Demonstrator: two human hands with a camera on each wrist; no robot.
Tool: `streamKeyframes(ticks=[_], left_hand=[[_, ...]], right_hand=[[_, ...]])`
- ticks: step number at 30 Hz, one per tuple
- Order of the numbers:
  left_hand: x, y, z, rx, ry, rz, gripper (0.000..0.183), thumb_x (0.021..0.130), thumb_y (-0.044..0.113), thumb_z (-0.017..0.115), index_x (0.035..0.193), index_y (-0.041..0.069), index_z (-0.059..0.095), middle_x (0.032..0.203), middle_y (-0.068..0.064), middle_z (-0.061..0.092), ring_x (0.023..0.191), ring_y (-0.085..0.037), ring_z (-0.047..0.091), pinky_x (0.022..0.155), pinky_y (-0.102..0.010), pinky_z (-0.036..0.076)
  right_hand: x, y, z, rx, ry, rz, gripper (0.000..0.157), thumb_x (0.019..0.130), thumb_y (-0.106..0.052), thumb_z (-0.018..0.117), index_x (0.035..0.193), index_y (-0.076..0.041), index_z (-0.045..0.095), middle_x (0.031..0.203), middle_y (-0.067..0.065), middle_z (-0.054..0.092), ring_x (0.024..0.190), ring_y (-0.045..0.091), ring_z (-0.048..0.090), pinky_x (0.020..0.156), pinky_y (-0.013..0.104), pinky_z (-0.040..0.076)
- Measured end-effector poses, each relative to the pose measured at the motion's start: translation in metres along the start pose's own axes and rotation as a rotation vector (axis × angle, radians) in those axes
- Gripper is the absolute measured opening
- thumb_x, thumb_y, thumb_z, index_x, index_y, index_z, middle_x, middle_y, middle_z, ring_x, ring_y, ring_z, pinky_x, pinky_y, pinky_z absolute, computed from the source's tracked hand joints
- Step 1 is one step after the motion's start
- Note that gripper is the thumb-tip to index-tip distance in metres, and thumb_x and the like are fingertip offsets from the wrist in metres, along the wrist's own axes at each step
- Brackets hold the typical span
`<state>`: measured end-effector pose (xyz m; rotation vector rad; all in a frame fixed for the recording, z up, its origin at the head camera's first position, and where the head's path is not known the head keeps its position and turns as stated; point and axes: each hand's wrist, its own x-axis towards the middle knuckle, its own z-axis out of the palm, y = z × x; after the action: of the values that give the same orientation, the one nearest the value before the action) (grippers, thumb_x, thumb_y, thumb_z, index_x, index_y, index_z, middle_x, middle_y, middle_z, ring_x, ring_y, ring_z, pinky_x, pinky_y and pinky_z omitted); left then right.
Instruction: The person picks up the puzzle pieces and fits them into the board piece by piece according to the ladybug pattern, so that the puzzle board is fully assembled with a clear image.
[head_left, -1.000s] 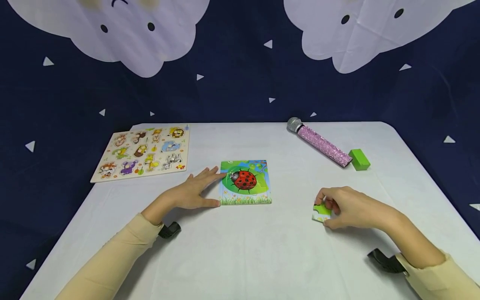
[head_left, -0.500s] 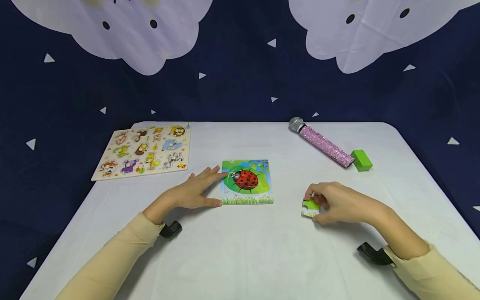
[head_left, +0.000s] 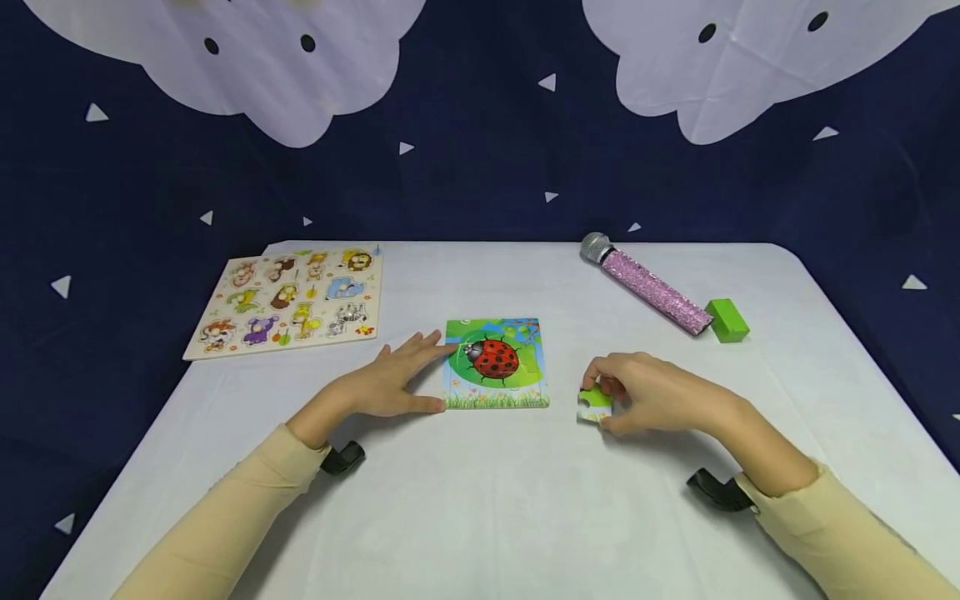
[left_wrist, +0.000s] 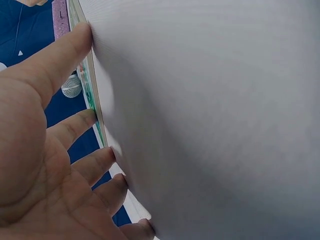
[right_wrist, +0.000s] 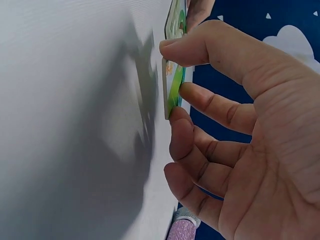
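Note:
A square jigsaw puzzle (head_left: 495,393) with a red ladybug on green and blue lies flat at the middle of the table. My left hand (head_left: 390,386) rests beside it, fingers spread, with thumb and index fingertip at its left edge. To the right of the puzzle, my right hand (head_left: 652,393) pinches a small jigsaw piece (head_left: 595,403), green above with white and flowers below. In the right wrist view the thumb is on one edge of the piece (right_wrist: 173,90) and fingertips are on the other. It is held close over the white cloth.
An animal peg puzzle board (head_left: 300,304) lies at the back left. Toward the back right are a pink glittery microphone (head_left: 652,290) and a green block (head_left: 727,321), end to end. A dark blue curtain (head_left: 480,167) hangs behind the table.
My right hand has carried the jigsaw piece leftward, closer to the ladybug puzzle. The left hand has stayed at the puzzle's left edge. The head view has shifted slightly.

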<state>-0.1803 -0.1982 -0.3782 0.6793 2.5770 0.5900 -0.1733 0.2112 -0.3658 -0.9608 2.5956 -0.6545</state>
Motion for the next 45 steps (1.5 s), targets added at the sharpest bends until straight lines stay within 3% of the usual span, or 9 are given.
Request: streamKeyframes(ticks=[9,18,45], left_hand=[[0.0,-0.001,0.002,-0.018,0.011,0.017,0.091,0.098,0.052,0.075,0.171,0.025,0.03,0.182,-0.016,0.01,0.168,-0.046,0.005,0.126,-0.083,0.002],[0.002,-0.001,0.003,0.007,-0.011,-0.006,0.091,0.099,0.05,0.075,0.172,0.025,0.027,0.182,-0.012,0.008,0.169,-0.041,0.003,0.129,-0.078,0.001],[0.002,-0.003,0.001,0.014,-0.006,0.009,0.091,0.099,0.052,0.074,0.172,0.026,0.027,0.182,-0.013,0.007,0.169,-0.043,0.003,0.127,-0.08,0.001]], right_hand=[[0.019,-0.005,0.0,-0.03,0.005,-0.023,0.038,0.08,-0.021,0.088,0.114,-0.019,0.07,0.089,-0.005,0.063,0.081,0.012,0.056,0.073,0.027,0.048],[0.037,-0.013,0.001,-0.05,-0.021,-0.04,0.039,0.081,-0.022,0.087,0.116,-0.018,0.07,0.092,-0.004,0.064,0.084,0.013,0.056,0.075,0.03,0.048],[0.081,-0.025,0.007,-0.091,-0.085,-0.106,0.044,0.08,-0.024,0.088,0.121,-0.016,0.073,0.101,-0.002,0.07,0.093,0.016,0.06,0.091,0.041,0.053]])
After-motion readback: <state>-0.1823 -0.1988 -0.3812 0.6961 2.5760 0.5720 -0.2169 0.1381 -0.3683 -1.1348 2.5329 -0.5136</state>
